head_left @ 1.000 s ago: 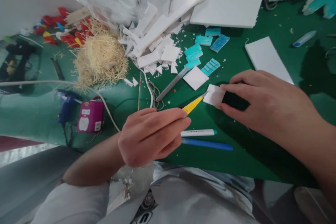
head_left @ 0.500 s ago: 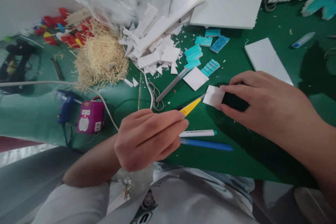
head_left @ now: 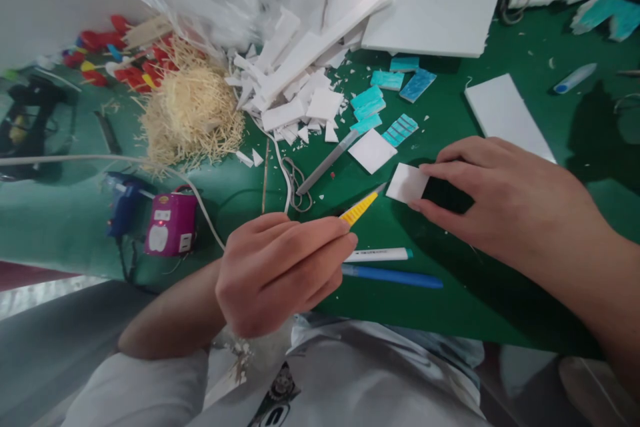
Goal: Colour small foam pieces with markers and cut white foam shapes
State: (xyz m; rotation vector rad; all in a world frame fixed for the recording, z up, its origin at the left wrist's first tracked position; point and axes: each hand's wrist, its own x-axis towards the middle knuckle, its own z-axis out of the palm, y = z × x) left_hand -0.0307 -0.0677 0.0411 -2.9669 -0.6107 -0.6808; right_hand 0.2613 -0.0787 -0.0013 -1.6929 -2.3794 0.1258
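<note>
My left hand (head_left: 277, 270) is closed round a yellow craft knife (head_left: 359, 207); its blade tip points at the left edge of a small white foam piece (head_left: 406, 182) on the green table. My right hand (head_left: 500, 197) presses that foam piece down with thumb and fingertips pinched on its right side. Just left of the foam piece lies a white foam square (head_left: 372, 150). A white marker (head_left: 377, 255) and a blue pen (head_left: 395, 276) lie below the knife, close to my left hand.
A heap of white foam offcuts (head_left: 295, 90), several turquoise painted pieces (head_left: 385, 103), a grey craft knife (head_left: 327, 161) and a pile of thin wooden sticks (head_left: 193, 113) lie further back. A pink device (head_left: 170, 230) and blue glue gun (head_left: 125, 203) sit left. Large white boards (head_left: 440, 0) lie behind.
My left hand has drawn the yellow knife back toward me and to the left, off the edge of the foam piece. My right hand has stayed on the foam.
</note>
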